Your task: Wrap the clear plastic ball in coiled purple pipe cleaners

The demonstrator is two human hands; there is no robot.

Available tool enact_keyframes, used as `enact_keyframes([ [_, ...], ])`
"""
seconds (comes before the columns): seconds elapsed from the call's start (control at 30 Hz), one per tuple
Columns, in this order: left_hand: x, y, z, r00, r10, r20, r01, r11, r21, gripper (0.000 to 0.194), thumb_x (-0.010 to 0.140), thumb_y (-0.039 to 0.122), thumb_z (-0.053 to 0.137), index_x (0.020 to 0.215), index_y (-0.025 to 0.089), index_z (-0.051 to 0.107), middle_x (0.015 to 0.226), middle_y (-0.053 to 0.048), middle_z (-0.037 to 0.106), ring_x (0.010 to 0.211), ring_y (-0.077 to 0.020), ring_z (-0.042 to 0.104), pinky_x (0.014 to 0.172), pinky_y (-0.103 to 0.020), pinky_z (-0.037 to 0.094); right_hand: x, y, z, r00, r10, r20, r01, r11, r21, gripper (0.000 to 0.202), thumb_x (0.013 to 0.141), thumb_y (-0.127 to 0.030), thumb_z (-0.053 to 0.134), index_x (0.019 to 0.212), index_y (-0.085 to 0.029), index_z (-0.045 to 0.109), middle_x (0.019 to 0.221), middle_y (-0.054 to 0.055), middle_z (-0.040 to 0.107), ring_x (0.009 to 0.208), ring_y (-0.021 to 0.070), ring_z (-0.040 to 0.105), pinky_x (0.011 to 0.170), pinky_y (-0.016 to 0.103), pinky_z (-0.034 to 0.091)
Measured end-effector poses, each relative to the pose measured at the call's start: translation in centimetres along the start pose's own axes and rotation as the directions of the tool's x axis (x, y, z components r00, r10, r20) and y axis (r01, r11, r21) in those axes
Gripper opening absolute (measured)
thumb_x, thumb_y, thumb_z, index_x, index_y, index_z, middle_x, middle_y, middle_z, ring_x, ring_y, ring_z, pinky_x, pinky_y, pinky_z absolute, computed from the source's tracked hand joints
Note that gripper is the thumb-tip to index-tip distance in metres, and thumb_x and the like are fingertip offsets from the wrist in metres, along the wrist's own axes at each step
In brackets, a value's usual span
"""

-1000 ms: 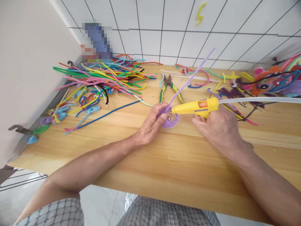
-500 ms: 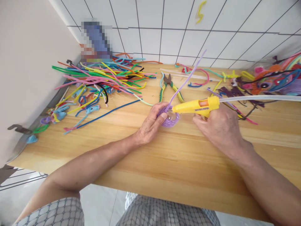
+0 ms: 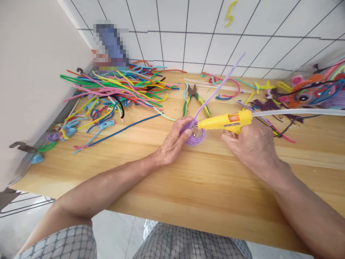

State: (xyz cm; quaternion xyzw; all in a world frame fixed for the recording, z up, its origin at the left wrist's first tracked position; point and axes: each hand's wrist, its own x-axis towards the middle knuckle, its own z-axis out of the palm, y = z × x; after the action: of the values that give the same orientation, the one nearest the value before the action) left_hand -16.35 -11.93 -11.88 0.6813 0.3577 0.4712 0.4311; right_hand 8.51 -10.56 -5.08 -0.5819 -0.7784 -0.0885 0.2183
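Observation:
My left hand (image 3: 174, 142) grips the left side of a purple coil (image 3: 195, 140) wound around a clear, rounded piece, its fingers closed on it. From the coil a loose purple strand (image 3: 221, 84) rises up and to the right. My right hand (image 3: 252, 147) is wrapped round the handle of a yellow glue gun (image 3: 226, 121). The gun points left, and its metal tip is at the coil's upper part, beside my left thumb. Whether the tip touches the coil, I cannot tell. A clear stick runs out of the gun's back to the right.
Pliers (image 3: 193, 94) with green and yellow handles lie open behind the coil. Colourful pipe cleaners (image 3: 124, 86) are heaped at the back left. Craft pieces (image 3: 307, 93) crowd the back right. A blue pipe cleaner (image 3: 124, 129) lies left of my left hand.
The free end of the loose purple strand has swung slightly to the right. Both hands, the coil and the glue gun stay almost in place.

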Motion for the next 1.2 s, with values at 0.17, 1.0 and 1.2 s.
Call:
enact_keyframes([
  [0.17, 0.0, 0.1, 0.0, 1.000, -0.013, 0.001, 0.013, 1.000, -0.005, 0.046, 0.114, 0.048, 0.046, 0.156, 0.027, 0.047, 0.158, -0.011, 0.054, 0.156, -0.0274, 0.047, 0.135, -0.050, 0.035, 0.0, -0.2, -0.1, 1.000, -0.013, -0.004, 0.013, 1.000, -0.008, 0.003, 0.076, -0.023, 0.057, 0.077, -0.024, 0.055, 0.069, 0.004, 0.056, 0.063, 0.0200, 0.049, 0.061, 0.034, 0.035],
  [1.0, 0.1, 0.4, -0.1, 1.000, 0.013, 0.006, -0.013, 0.999, 0.043, 0.045, 0.114, 0.049, 0.046, 0.154, 0.027, 0.049, 0.154, -0.012, 0.057, 0.150, -0.0260, 0.052, 0.134, -0.047, 0.038, 0.1, 0.2, -0.2, 1.000, 0.024, -0.003, -0.024, 1.000, -0.017, 0.003, 0.077, -0.026, 0.058, 0.079, -0.024, 0.058, 0.073, 0.007, 0.061, 0.065, 0.0220, 0.052, 0.061, 0.034, 0.037],
  [1.2, 0.2, 0.2, -0.1, 1.000, 0.019, 0.004, -0.019, 0.999, 0.038, 0.046, 0.114, 0.050, 0.047, 0.154, 0.027, 0.050, 0.154, -0.011, 0.057, 0.149, -0.0250, 0.053, 0.132, -0.046, 0.039, 0.6, -0.3, -1.1, 0.995, 0.093, 0.023, -0.094, 0.993, 0.066, 0.008, 0.074, -0.029, 0.060, 0.074, -0.026, 0.053, 0.068, 0.005, 0.059, 0.062, 0.0211, 0.053, 0.061, 0.035, 0.040],
])
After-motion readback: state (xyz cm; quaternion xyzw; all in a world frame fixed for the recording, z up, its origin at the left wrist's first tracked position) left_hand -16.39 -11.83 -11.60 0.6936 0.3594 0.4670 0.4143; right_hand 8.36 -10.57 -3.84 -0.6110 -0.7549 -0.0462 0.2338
